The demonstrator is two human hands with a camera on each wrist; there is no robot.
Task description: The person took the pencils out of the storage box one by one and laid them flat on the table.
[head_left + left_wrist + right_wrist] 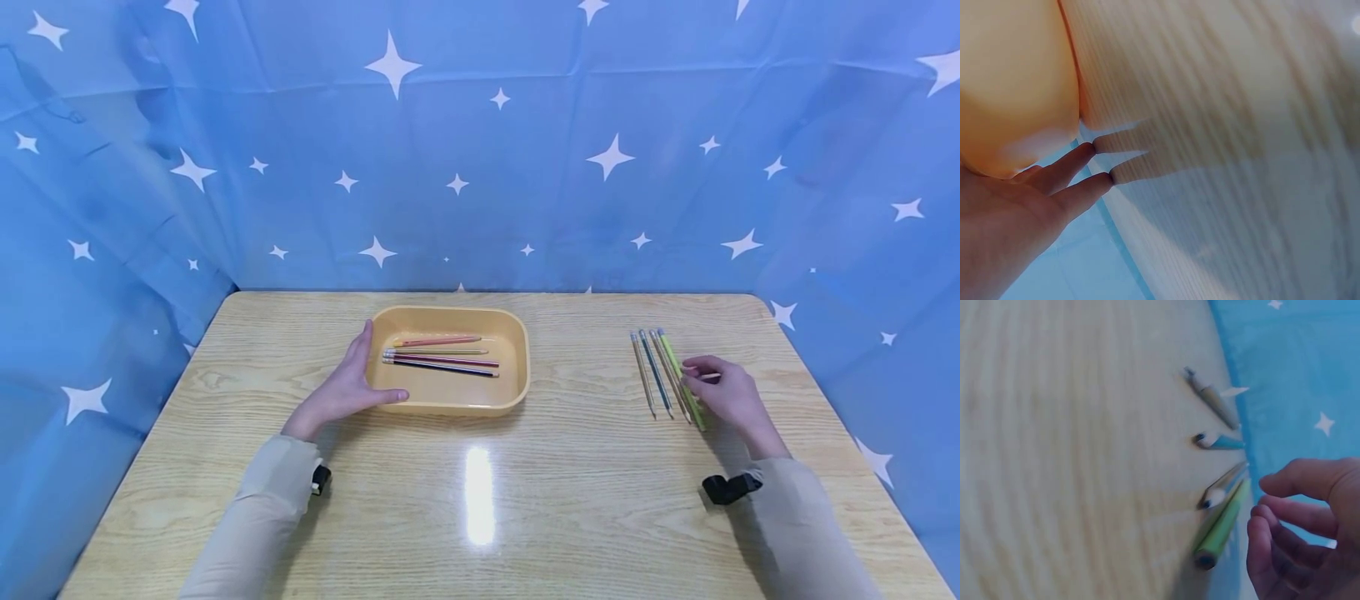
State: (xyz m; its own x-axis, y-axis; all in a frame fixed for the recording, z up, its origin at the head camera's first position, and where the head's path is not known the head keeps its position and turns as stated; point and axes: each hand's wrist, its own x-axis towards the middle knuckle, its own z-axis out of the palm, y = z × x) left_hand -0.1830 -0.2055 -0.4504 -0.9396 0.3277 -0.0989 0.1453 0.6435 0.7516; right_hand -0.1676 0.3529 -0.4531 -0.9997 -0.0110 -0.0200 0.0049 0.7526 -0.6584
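Note:
A shallow yellow-orange tray (450, 411) stands on the wooden table, holding several pencils, among them a reddish one (437, 341) and a dark-striped one (442, 367). My left hand (352, 379) rests against its left end, fingers stretched along the outside and thumb by the front rim. In the left wrist view those straight fingers (1075, 165) reach down beside the tray's wall. To the right lies a row of pencils; the outermost is a green pencil (693, 407). My right hand (723, 390) hovers at it, loosely bent fingers beside it with a gap between thumb and fingertips.
Left of the green pencil lie a brown pencil (673, 387), a teal pencil (656, 373) and a tan pencil (642, 375). A blue star-patterned cloth (487, 183) hangs behind the table (570, 483) and at both sides. Light glares off the tabletop near the middle.

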